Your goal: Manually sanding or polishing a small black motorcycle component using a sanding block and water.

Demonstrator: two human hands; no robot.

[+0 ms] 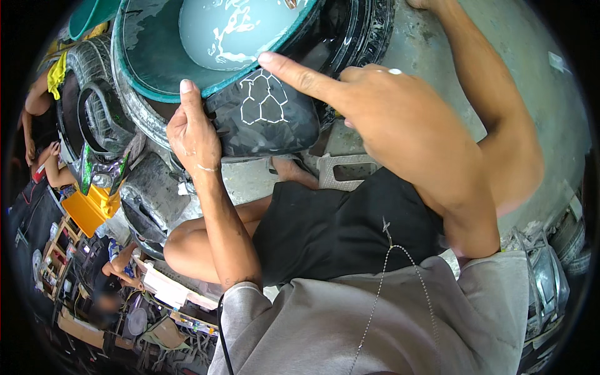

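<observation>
A teal plastic tub [192, 91] of cloudy liquid stands at the top, its rim running slanted before me. My left hand [194, 136] grips the near rim, thumb on top, its other fingers mostly hidden; wet streaks show on the wrist. With its index finger stretched out, my right hand [384, 103] has the fingertip at the rim; its other fingers are curled and it seems to hold nothing. Between the hands, against the tub's outside, is a dark, glossy surface [300, 126] with a white angular line pattern. The brown thing in the liquid is too cut off to name.
Tires [382, 28] lie around the tub. A grey plastic stool [328, 171] is beyond my black shorts. At left are a yellow plastic part [84, 211], a dark scooter-like part [157, 187] and shelves [56, 248]. Other people's limbs [61, 171] show at the left; another person [117, 272] sits below.
</observation>
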